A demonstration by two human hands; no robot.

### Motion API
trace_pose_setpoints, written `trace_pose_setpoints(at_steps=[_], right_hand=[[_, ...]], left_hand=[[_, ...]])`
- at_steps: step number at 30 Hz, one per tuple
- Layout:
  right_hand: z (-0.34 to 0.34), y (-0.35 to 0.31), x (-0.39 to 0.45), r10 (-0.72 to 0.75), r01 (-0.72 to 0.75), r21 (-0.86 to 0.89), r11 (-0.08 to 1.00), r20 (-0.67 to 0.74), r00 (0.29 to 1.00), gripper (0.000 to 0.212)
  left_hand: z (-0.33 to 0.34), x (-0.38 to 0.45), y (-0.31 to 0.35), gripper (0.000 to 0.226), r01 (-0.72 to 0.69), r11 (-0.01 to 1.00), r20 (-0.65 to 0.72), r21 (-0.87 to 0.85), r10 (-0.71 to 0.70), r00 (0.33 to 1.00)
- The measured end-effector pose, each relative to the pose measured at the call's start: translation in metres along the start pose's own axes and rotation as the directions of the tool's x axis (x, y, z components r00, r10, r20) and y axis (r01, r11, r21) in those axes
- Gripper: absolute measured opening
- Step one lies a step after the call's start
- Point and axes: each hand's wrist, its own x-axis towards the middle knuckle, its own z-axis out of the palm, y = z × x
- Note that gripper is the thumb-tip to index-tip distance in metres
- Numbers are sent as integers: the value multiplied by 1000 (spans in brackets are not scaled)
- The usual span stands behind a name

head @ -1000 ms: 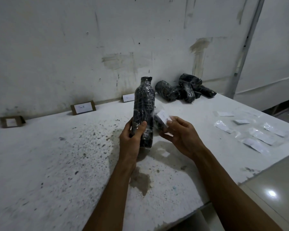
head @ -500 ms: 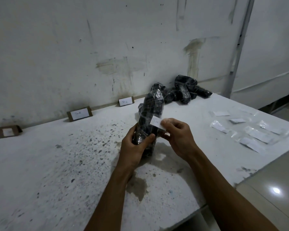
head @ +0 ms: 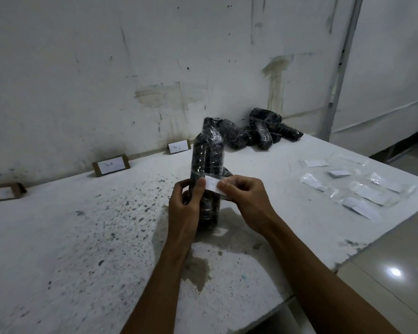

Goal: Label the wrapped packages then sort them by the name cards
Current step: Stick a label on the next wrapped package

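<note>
Package in hand: a bottle-shaped package (head: 207,165) wrapped in black material under glossy clear film, standing upright at the centre of the frame with its base on or just above the white table (head: 82,237); which of the two cannot be told.
Label: a small white paper slip (head: 212,185) with handwriting too small to read, lying across the package's lower body.
Left hand: the left hand (head: 186,206) is wrapped around the lower body, its thumb pressing the slip's left end.
Right hand: the right hand (head: 245,201) pinches the slip's right end between thumb and fingertips, closed on the paper.
Handling: likely a rigid bottle, moderately heavy; the film looks slick, so a full wrap around the wide lower body seems safer than the narrow neck. The slip is thin and would crease easily.
Remaining packages: a pile of wrapped packages (head: 258,132) lies against the wall, upper centre-right.
Spare labels: slips in clear sleeves (head: 357,186) spread at the right edge.
Name cards: three name cards stand along the wall, left (head: 5,192), middle (head: 111,165) and near the package's neck (head: 178,147).
</note>
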Motion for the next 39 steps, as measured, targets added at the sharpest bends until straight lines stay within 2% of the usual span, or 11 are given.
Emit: trace_pose_setpoints(at_steps=[2, 5, 9, 20, 23, 29, 34, 37, 39], right_hand=[[1, 1, 0, -12, 12, 14, 1000, -6, 1000, 11], [0, -1, 1, -34, 37, 63, 997, -51, 998, 19], [0, 0, 2, -45, 48, 59, 997, -51, 998, 10], [-1, 0, 3, -106, 105, -48, 993, -38, 994, 6], [4, 1, 1, -105, 105, -62, 992, 8, 994, 6], [12, 2, -6, -123, 126, -48, 991, 71, 990, 1], [18, 5, -8, -112, 121, -99, 988, 93, 989, 37], [23, 11, -8, -117, 132, -162, 978, 99, 988, 66], [26, 14, -8, -101, 120, -186, 975, 109, 989, 75]], left_hand=[[0, 0, 1, 44, -2, 1000, -4, -22, 2, 1000], [1, 2, 1, 44, 15, 1000, 9, -24, -14, 1000], [2, 5, -3, 21, -5, 1000, 30, -2, 5, 1000], [0, 6, -5, 27, -30, 998, 76, -48, 34, 997], [-3, 6, -7, 46, -92, 992, 91, -85, 100, 991], [-2, 6, -2, 42, -118, 989, -6, -87, 118, 993], [-1, 5, -2, 48, -134, 991, -107, -20, 131, 986], [2, 6, -4, 48, -157, 988, -133, -16, 153, 979], [4, 6, -6, 46, -152, 988, -147, -38, 145, 978]])
